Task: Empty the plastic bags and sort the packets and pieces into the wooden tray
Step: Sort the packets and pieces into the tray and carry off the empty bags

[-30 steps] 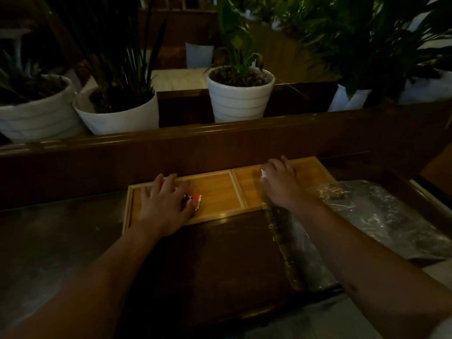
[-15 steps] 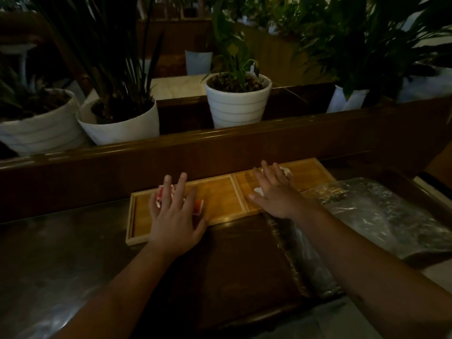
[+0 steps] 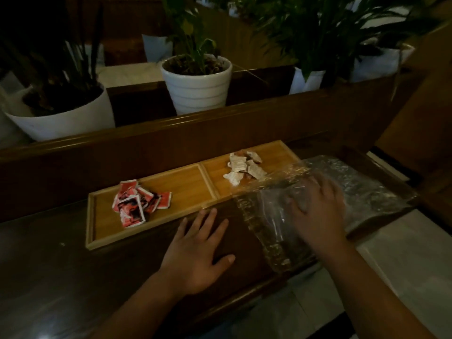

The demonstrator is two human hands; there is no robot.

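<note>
A wooden tray (image 3: 186, 182) with two compartments lies on the dark counter. Several red packets (image 3: 137, 203) are heaped in its left compartment, and several white pieces (image 3: 243, 167) lie in the right one. My left hand (image 3: 198, 253) rests flat on the counter just in front of the tray, fingers spread, holding nothing. To the right of the tray, clear plastic bags (image 3: 367, 192) lie flat, and my right hand (image 3: 315, 211) presses on them with its fingers spread. One bag edge overlaps the tray's right corner.
A raised wooden ledge (image 3: 171, 133) runs behind the tray, with white plant pots (image 3: 198, 86) and leafy plants beyond it. The counter's front edge (image 3: 244, 299) lies close to my arms, and a pale floor shows below at the right.
Both hands have pulled out of the tray, uncovering the red packets and the white pieces. The left hand moved back onto the counter; the right moved rightward onto the plastic bags.
</note>
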